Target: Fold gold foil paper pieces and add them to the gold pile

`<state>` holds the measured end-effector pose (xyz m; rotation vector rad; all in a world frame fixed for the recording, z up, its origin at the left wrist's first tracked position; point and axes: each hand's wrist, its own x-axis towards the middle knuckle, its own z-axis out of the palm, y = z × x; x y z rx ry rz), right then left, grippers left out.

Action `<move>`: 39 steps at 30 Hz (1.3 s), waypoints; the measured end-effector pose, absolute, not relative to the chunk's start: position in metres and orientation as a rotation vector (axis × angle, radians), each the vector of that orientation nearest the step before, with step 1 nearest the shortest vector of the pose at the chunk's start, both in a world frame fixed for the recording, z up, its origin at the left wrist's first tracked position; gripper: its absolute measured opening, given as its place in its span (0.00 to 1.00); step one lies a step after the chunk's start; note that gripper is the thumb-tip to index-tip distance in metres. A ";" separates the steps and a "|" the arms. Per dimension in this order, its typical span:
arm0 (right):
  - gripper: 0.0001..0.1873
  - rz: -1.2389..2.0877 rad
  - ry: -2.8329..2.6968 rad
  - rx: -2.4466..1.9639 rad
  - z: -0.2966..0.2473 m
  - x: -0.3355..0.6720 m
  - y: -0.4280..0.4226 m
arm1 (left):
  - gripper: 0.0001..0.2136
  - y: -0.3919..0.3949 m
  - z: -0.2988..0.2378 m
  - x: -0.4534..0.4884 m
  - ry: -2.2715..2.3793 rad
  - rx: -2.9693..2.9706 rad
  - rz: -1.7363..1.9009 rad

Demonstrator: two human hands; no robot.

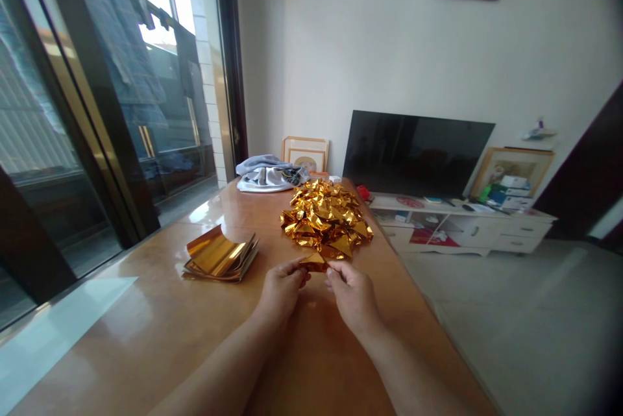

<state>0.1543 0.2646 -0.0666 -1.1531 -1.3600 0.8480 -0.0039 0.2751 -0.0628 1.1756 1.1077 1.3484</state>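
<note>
Both my hands meet over the wooden table (146,331), pinching one small folded gold foil piece (315,263) between them. My left hand (282,287) grips its left end with closed fingers. My right hand (351,294) grips its right end the same way. Just beyond the piece lies a pile of several folded gold foil shapes (325,216). To the left sits a stack of flat gold foil sheets (219,256), its top sheet curling upward.
A crumpled grey cloth (268,174) lies at the table's far end. Glass balcony doors (97,111) stand on the left. A dark television (413,153) sits on a white low cabinet (462,224) to the right, with tiled floor (511,325) beside the table edge.
</note>
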 end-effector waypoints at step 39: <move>0.19 0.920 -1.218 -1.179 -0.061 0.158 0.267 | 0.15 0.275 -0.069 -0.005 1.190 1.383 1.312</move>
